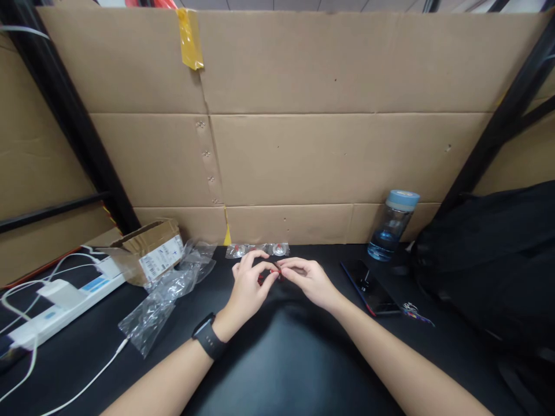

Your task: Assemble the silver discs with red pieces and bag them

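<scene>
My left hand point(248, 284) and my right hand point(309, 279) meet over the black table point(277, 358), fingertips pinched together on a small red and black part point(272, 274). The part is mostly hidden by the fingers. A black watch point(208, 336) sits on my left wrist. Just beyond the hands lie two small clear packets with red and white parts point(256, 250), against the cardboard wall point(277, 115).
Empty clear plastic bags point(167, 292) lie at the left, beside an open small cardboard box point(150, 249). A white power strip with cables point(60, 306) sits far left. A blue-capped water bottle point(392, 225), a phone point(369, 288), keys point(414, 312) and a black bag point(494, 254) are at the right.
</scene>
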`<action>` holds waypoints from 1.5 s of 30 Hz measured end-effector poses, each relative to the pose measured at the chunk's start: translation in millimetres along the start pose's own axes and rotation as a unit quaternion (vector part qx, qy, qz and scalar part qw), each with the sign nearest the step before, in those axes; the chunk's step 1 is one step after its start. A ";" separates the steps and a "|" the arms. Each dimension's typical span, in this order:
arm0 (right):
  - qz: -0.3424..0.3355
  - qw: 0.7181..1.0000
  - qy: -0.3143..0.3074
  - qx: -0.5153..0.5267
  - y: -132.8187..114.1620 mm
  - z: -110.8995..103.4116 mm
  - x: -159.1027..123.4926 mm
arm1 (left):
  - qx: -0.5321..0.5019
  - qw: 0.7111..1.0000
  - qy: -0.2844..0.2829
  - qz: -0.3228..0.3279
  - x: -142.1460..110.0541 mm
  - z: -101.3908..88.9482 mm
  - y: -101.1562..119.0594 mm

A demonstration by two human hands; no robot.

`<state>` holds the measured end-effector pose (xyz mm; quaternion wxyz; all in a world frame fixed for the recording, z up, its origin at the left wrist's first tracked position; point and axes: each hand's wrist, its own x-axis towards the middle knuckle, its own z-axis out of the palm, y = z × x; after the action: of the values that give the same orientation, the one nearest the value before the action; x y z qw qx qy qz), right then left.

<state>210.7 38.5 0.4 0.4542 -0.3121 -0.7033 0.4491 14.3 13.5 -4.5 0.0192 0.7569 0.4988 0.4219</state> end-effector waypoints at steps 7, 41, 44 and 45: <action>-0.047 0.990 0.016 -0.131 -3.0 -0.4 -1.6 | -0.014 1.000 -0.008 0.009 -0.5 -0.3 2.0; -0.060 0.863 -0.079 -0.495 0.0 -15.7 -7.5 | 0.051 0.972 -0.205 0.103 1.1 -13.9 -26.5; -0.031 0.856 -0.092 -0.508 2.4 -27.3 -6.1 | 0.067 0.970 -0.213 0.099 3.3 -15.8 -30.2; -0.023 0.850 -0.086 -0.518 3.6 -33.0 -5.7 | 0.067 0.969 -0.216 0.097 3.7 -15.3 -31.5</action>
<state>243.4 46.7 1.2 0.1742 -0.4464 -0.8771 0.0339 -18.5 26.2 -6.5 0.0350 0.8744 0.4343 0.2134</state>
